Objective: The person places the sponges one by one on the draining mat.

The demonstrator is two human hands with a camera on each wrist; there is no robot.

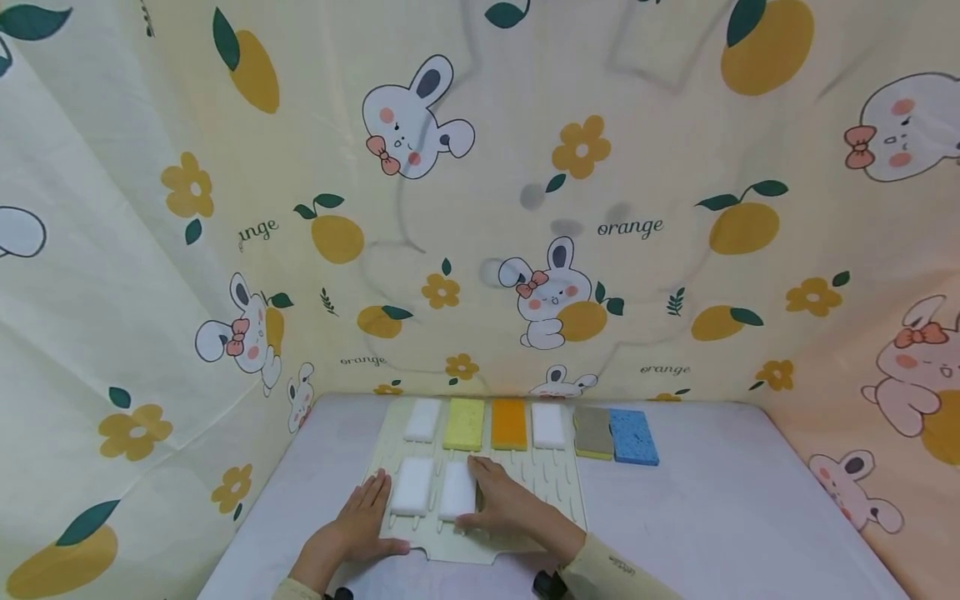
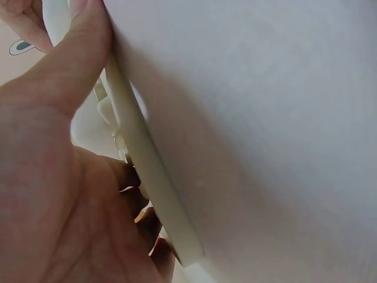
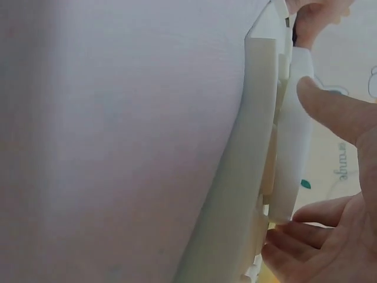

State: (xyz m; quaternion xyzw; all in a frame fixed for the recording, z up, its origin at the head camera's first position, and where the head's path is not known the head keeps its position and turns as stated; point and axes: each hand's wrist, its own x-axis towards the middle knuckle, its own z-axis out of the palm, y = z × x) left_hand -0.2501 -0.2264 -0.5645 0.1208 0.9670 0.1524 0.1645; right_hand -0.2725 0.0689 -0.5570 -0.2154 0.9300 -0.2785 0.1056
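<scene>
A pale cream ridged board lies on the table. My left hand rests along its left edge, fingers extended and thumb by the near edge. In the left wrist view the thumb touches the board's rim. My right hand holds a white sponge block on the board, thumb at its near end and fingers at the far end. The right wrist view shows this block side-on above the ridges. Left of it lies another white block.
Along the board's far row sit a white block, a yellow sponge, an orange sponge and a white block. Right of the board are a grey-and-yellow sponge and a blue sponge. Printed cloth surrounds the table.
</scene>
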